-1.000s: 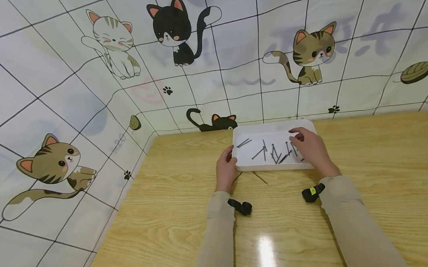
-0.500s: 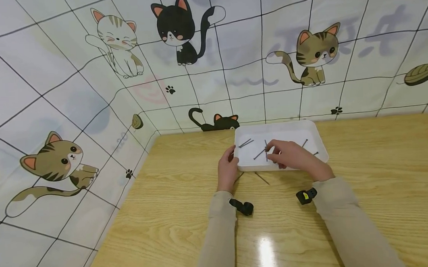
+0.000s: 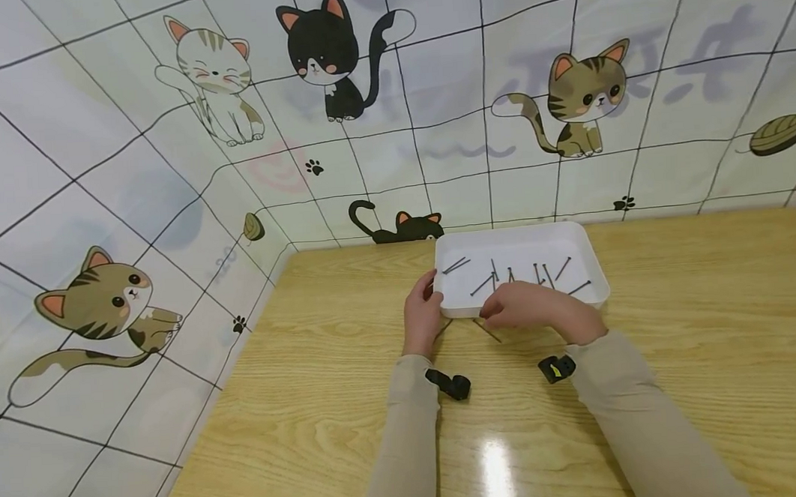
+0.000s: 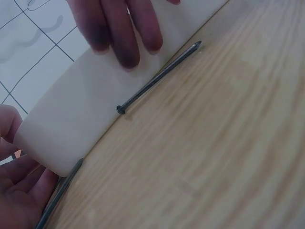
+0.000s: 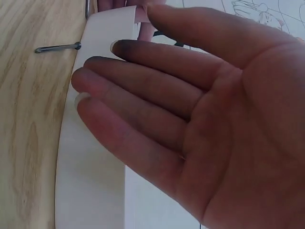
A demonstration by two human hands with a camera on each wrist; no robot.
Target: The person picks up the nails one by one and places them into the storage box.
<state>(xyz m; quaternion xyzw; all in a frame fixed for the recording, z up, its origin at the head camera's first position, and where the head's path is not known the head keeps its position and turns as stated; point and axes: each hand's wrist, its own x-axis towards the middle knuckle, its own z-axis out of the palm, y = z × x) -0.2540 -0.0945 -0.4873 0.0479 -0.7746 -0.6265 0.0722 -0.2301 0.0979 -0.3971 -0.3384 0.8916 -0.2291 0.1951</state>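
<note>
A white tray [image 3: 456, 311] stands on the wooden table, with several dark nails [image 3: 482, 284] lying scattered in it. My left hand [image 3: 420, 321] grips the tray's left end, thumb and fingers around the corner in the left wrist view. Over the tray's front wall reaches my right hand [image 3: 536, 306]; in the right wrist view its palm [image 5: 238, 129] shows bare, with the fingers extended. Just below those fingertips, a loose nail [image 4: 159, 78] lies on the table against the tray's front. A second loose nail [image 4: 59, 193] lies beside my left hand.
The wooden table [image 3: 298, 404] extends in front of the tray and to both sides. A wall covering printed with cartoon cats [image 3: 323, 50] rises behind and at the left. Black wrist cameras [image 3: 451, 384] are strapped to both sleeves.
My right hand has moved from the tray's right part leftward and toward me, down to its front edge. More nails inside the tray show again. My left hand stays on the tray.
</note>
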